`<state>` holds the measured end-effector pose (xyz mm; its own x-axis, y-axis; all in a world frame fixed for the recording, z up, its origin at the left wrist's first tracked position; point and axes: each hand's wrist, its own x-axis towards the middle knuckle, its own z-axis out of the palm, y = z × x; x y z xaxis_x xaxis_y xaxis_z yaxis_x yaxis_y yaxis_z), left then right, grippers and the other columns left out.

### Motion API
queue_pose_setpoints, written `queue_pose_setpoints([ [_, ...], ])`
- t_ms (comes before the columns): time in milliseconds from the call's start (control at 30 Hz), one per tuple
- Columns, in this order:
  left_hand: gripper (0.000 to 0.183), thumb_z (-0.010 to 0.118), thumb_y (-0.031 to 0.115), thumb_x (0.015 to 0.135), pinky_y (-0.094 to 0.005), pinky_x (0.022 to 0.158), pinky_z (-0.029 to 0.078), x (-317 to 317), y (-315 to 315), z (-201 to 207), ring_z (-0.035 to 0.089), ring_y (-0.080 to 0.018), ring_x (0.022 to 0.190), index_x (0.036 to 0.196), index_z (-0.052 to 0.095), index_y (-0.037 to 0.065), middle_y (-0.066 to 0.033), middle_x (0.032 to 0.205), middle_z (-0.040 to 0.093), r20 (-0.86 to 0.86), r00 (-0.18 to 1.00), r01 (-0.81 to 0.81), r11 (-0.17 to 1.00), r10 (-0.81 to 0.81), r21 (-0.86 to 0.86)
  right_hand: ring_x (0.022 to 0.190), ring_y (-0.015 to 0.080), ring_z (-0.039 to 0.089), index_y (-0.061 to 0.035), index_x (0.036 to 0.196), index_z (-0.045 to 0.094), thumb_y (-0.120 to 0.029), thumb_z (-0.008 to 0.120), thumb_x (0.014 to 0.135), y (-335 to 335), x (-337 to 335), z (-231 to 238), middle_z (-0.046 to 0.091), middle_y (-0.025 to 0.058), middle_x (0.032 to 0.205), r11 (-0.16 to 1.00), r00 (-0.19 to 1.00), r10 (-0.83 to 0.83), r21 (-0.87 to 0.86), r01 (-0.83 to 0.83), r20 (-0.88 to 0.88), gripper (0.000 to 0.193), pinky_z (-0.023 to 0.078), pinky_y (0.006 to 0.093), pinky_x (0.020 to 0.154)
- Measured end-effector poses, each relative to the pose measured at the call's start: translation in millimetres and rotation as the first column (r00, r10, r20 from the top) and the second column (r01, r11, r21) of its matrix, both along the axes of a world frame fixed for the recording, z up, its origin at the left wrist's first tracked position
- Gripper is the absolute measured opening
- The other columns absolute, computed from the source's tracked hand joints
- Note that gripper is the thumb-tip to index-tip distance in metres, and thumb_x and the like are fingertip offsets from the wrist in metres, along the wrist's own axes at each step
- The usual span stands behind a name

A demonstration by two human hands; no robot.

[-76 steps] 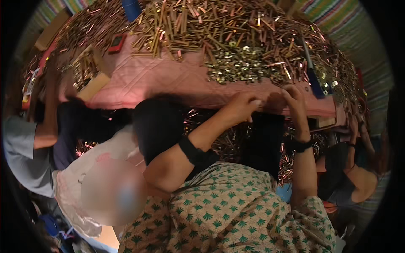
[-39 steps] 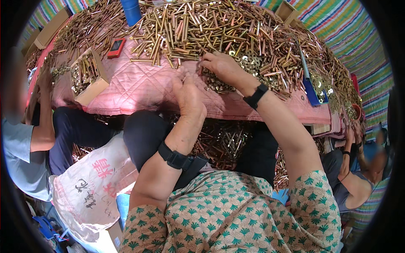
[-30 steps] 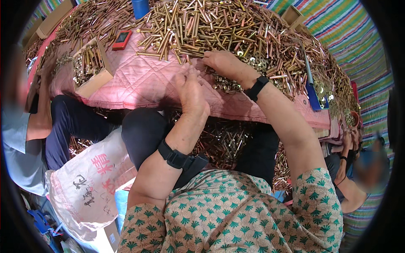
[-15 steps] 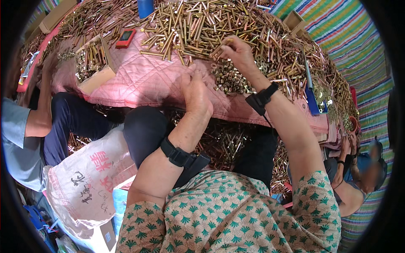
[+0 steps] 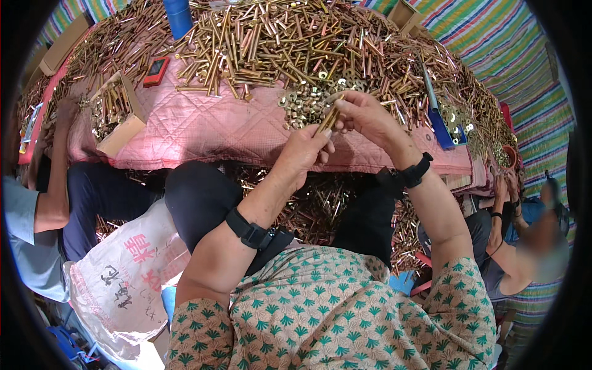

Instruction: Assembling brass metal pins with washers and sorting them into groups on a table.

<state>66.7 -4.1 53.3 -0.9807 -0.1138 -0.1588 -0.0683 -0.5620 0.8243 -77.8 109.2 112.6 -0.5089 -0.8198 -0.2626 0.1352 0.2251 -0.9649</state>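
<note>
The left hand [image 5: 303,150] is closed around the lower end of a brass-coloured bolt [image 5: 327,118], gripping it between thumb and fingers, and the right hand [image 5: 364,111] pinches the bolt's upper end with its fingertips together, so the bolt is held slanted in the air between both hands, just above the near edge of a small heap of nuts and washers [image 5: 305,102]. The likeliest slip here, as I judge it, is a small part dropping from the fingertips: both hands hang over the front edge of the pink quilted cloth [image 5: 203,129], and anything let go could roll off it into the loose bolts scattered on the floor between the knees [image 5: 314,206], where it would be hard to pick out again. A loose hold at the top could also let the bolt tip out of the left fist. Beyond the hands a great pile of bolts [image 5: 290,43] covers the far part of the cloth. To the left sits an open cardboard box [image 5: 114,114], tan and tilted, with bolts standing in it; behind it lies a small red, flat, rectangular device [image 5: 155,71], and a blue cylinder [image 5: 177,15] stands at the top edge. A blue scoop-like tool [image 5: 441,120] lies to the right. At the lower left a white woven sack [image 5: 126,277] carries red and black printed characters. Other people's arms show at both sides.
</note>
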Motion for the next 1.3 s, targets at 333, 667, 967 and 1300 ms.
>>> queue_pose_setpoints([
  [333, 0.023, 0.047, 0.025, 0.098, -0.0241, 0.055, 0.037, -12.0, -2.7, -9.6, 0.046, -0.0107, 0.062, 0.115, 0.054, 0.01, 0.0001, 0.076, 0.052, 0.074, 0.947, -0.319, 0.883, 0.313, 0.343, 0.07, 0.0216, 0.063, -0.0029, 0.096, 0.065, -0.013, 0.062, 0.083, -57.1, -43.8, -28.1, 0.065, 0.011, 0.08, 0.995, 0.52, -0.004, 0.051, 0.091, -0.854, 0.017, 0.049, 0.0328, 0.064],
  [667, 0.033, 0.037, 0.033, 0.101, -0.0275, 0.058, 0.039, -16.7, -10.6, -23.8, 0.047, -0.0122, 0.064, 0.115, 0.052, 0.007, 0.0, 0.076, 0.05, 0.049, 0.931, -0.352, 0.856, 0.361, 0.378, 0.081, 0.0344, 0.06, -0.0001, 0.09, 0.057, -0.012, 0.064, 0.08, -107.8, -73.6, -55.2, 0.059, 0.0157, 0.081, 1.0, 0.217, -0.016, -0.013, 0.016, -0.976, 0.017, 0.048, 0.0412, 0.072],
  [967, 0.019, 0.045, 0.017, 0.098, -0.0294, 0.069, 0.046, -16.1, -1.7, -19.2, 0.056, -0.0156, 0.078, 0.11, 0.054, 0.007, -0.0026, 0.087, 0.057, 0.065, 0.952, -0.303, 0.897, 0.298, 0.322, 0.073, 0.0161, 0.063, -0.0022, 0.102, 0.051, 0.001, 0.054, 0.088, -43.2, -6.1, -8.2, 0.06, 0.01, 0.079, 0.931, 0.624, -0.338, -0.346, 0.115, -0.704, 0.014, 0.049, 0.029, 0.062],
  [1300, 0.025, 0.049, 0.03, 0.096, -0.036, 0.079, 0.046, -12.5, 6.2, -20.0, 0.055, -0.0124, 0.091, 0.112, 0.054, 0.012, -0.0041, 0.1, 0.058, 0.007, 0.98, -0.179, 0.876, 0.197, 0.448, 0.092, 0.0309, 0.063, -0.0062, 0.105, 0.051, -0.006, 0.065, 0.072, 7.2, 32.2, -14.2, 0.059, 0.0152, 0.107, 0.935, 0.023, 0.207, 0.191, -0.298, -0.978, 0.035, 0.053, 0.0339, 0.07],
])
